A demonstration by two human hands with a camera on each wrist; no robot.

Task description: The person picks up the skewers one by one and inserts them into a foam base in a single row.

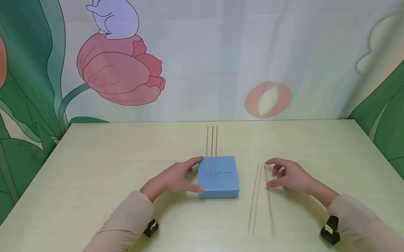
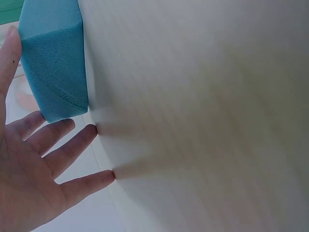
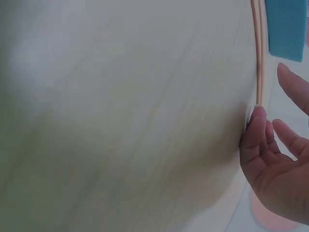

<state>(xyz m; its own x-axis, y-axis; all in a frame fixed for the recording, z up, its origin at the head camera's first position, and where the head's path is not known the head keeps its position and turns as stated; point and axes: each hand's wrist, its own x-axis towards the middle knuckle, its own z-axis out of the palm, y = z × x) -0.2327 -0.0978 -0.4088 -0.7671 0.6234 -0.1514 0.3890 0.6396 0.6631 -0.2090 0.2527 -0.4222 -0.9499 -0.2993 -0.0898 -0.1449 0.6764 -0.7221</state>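
Observation:
A blue foam block [image 1: 218, 187] lies on the table with three thin wooden sticks [image 1: 211, 150] standing upright in its holes. My left hand [image 1: 174, 177] touches the block's left side, thumb at the near corner and index finger at the far one. In the left wrist view the fingers [image 2: 72, 150] are spread and fairly straight. To the block's right, loose sticks [image 1: 254, 200] lie on the table. My right hand [image 1: 289, 176] is beside the rightmost loose sticks [image 1: 270, 210], thumb and index finger apart. In the right wrist view a bent fingertip touches their end.
A row of small holes [image 1: 225, 172] runs across the block right of the standing sticks. The pale wooden table [image 1: 114, 154] ends at a printed curtain [image 1: 216, 56] behind. Each wrist wears a small black camera [image 1: 330, 230].

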